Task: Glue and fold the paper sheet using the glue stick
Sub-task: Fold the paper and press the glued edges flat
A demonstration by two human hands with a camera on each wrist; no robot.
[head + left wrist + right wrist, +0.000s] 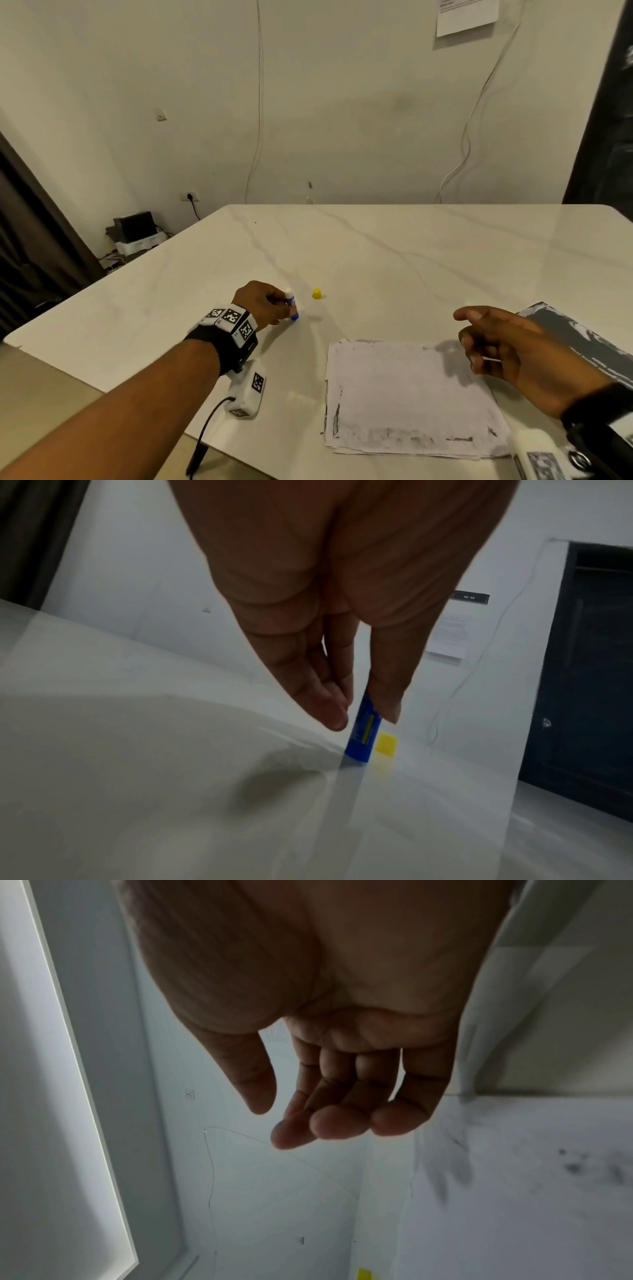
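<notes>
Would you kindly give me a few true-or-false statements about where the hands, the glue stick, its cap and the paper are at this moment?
1. The left hand holds the glue stick upright on the table. True.
2. The yellow cap sits on the glue stick. False: it stands on the table beside the stick, apart from it.
3. The right hand holds the paper sheet. False: it hovers above the sheet with loosely curled fingers, holding nothing.
4. The paper sheet lies flat on the table. True.
5. The glue stick touches the paper. False: it stands on bare table, away from the sheet.
</notes>
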